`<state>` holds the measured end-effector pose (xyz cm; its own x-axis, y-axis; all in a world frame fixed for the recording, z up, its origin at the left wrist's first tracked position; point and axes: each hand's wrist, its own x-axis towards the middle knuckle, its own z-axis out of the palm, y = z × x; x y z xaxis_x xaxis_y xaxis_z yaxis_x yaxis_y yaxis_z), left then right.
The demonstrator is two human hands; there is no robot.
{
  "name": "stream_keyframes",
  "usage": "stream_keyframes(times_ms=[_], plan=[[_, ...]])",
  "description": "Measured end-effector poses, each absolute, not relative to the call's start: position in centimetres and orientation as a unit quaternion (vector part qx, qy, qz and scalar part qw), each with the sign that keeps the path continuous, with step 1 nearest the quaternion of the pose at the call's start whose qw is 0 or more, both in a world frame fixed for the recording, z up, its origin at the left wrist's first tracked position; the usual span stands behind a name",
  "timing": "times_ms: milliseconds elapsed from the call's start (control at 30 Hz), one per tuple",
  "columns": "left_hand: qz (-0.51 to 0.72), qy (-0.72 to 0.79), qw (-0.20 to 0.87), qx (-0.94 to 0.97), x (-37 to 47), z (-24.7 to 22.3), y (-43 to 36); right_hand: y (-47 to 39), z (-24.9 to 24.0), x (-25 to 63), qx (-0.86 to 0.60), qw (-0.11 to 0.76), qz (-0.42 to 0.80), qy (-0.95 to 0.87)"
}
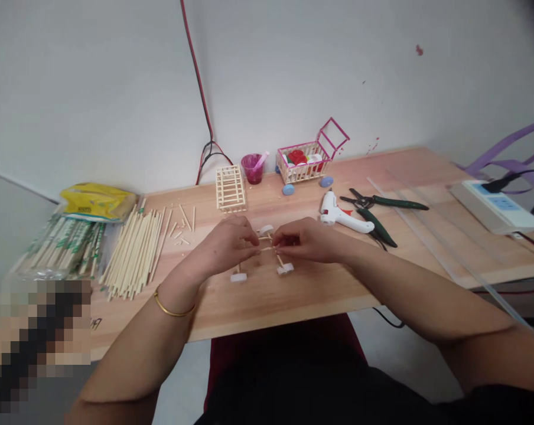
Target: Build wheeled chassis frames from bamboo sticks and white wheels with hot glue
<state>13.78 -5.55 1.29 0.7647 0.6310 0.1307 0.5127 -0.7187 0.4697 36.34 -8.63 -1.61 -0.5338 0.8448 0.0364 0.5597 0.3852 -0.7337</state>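
Near the middle of the wooden table (pixel 306 289) is a small stick frame (pixel 280 258) with white wheel-like ends, one of them (pixel 285 269) toward the front edge. My left hand (pixel 231 242) has its fingers curled over the left side of the frame and covers part of it. From the right, my right hand (pixel 305 239) pinches the frame's sticks between its fingertips. A slatted stick basket (pixel 230 189) stands behind my left hand. To the right of my right hand lies a white glue gun (pixel 347 218).
At the left are loose sticks (pixel 136 254), wrapped stick bundles and a yellow packet (pixel 98 202). A purple cup (pixel 253 170) and a small cart (pixel 305 165) stand by the wall. Green-handled cutters (pixel 382 203), clear rods and a power strip (pixel 497 206) occupy the right.
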Motion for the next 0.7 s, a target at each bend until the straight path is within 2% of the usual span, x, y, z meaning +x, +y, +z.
stream_keyframes(times_ms=[700], plan=[[0.101,0.312,0.185,0.926,14.44,0.42,-5.76,-8.30,-2.31,35.75,-0.432,0.208,0.311,-0.821]])
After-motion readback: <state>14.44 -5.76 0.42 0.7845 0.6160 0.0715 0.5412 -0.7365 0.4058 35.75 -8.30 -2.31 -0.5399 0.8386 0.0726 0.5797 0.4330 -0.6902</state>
